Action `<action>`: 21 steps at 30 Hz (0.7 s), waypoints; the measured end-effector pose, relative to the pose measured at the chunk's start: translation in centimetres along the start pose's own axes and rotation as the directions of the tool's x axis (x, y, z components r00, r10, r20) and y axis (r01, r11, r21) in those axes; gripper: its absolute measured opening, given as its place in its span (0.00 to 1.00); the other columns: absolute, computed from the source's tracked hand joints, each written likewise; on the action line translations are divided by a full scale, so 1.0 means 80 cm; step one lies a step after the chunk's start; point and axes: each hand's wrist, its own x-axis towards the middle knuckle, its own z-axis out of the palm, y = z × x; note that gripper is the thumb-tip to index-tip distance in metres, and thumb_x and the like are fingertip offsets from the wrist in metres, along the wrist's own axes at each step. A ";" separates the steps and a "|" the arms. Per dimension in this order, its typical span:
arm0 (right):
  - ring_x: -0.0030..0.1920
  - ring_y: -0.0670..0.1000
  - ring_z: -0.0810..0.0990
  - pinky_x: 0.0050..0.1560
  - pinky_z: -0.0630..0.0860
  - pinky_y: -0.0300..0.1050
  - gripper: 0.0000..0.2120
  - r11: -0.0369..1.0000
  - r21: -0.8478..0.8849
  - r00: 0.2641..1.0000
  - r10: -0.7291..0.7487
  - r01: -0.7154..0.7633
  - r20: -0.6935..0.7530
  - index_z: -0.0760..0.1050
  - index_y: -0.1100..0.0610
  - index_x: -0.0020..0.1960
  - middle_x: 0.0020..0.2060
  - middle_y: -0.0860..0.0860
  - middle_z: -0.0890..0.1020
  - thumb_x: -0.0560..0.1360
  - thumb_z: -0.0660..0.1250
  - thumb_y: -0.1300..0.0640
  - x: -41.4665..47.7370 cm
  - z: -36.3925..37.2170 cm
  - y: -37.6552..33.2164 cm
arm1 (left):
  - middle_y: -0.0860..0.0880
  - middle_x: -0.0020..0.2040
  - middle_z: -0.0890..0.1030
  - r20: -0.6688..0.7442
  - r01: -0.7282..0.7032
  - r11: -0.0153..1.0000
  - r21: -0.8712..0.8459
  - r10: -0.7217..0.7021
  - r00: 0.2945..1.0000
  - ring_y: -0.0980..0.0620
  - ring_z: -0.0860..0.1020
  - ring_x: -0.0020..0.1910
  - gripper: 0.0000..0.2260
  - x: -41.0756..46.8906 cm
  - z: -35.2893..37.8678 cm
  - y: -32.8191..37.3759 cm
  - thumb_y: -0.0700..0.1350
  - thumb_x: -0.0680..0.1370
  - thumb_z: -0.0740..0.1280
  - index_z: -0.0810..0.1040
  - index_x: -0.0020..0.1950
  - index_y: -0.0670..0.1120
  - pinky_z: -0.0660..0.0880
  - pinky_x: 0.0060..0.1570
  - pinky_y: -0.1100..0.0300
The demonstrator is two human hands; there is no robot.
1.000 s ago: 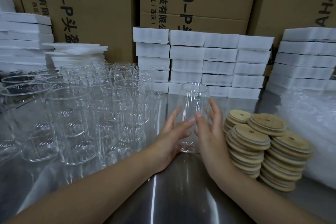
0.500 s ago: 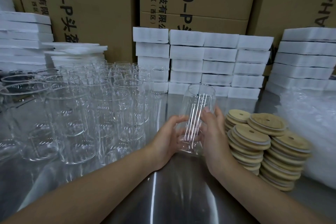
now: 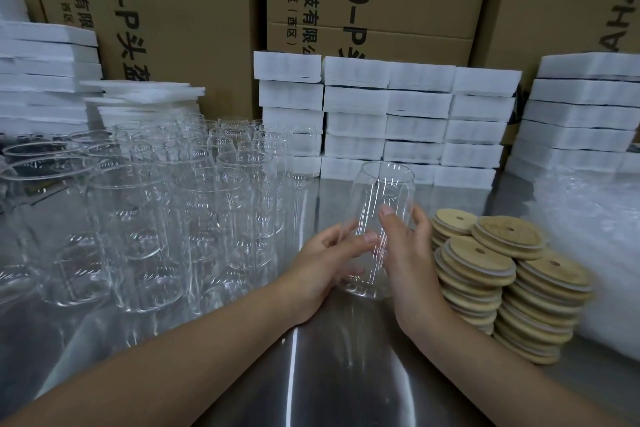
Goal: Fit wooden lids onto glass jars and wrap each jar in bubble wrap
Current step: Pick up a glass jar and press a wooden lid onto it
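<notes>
One glass jar [image 3: 382, 198] sits in the middle of the steel table [image 3: 329, 374], held between two hands. It is clear and smooth-walled, shaped like a can, narrowing at a rounded shoulder to an open mouth with no lid on it. It leans with the mouth tipped to the right and away; its base is low by the tabletop, though whether it touches cannot be told.

The left hand [image 3: 322, 263] grasps the lower half of the jar from the left, thumb and fingers curled round the glass. The right hand [image 3: 410, 253] grasps it from the right, thumb laid across the near face and fingers wrapped behind.

Just right of the right hand stand four stacks of round wooden lids [image 3: 485, 256], two nearer and two farther, each top lid showing a small hole; the lids per stack are too many to count surely. Bubble wrap [image 3: 595, 246] lies in one heap at the right edge.

To the left stands a crowd of empty jars [image 3: 156, 204], well over twenty, upright and packed close. White foam blocks [image 3: 384, 114] are stacked along the far side in several piles, the middle group four columns wide. At least three cardboard boxes [image 3: 180, 21] rise behind them
</notes>
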 end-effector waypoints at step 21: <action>0.42 0.50 0.85 0.37 0.80 0.46 0.38 0.984 0.176 1.000 0.011 -0.015 0.026 0.61 0.48 0.70 0.51 0.53 0.83 0.65 0.73 0.45 0.006 -0.002 0.002 | 0.44 0.47 0.84 0.129 0.117 0.993 0.033 -0.120 0.984 0.49 0.83 0.42 0.25 0.005 -0.009 0.008 0.58 0.71 0.61 0.79 0.58 0.42 0.78 0.46 0.57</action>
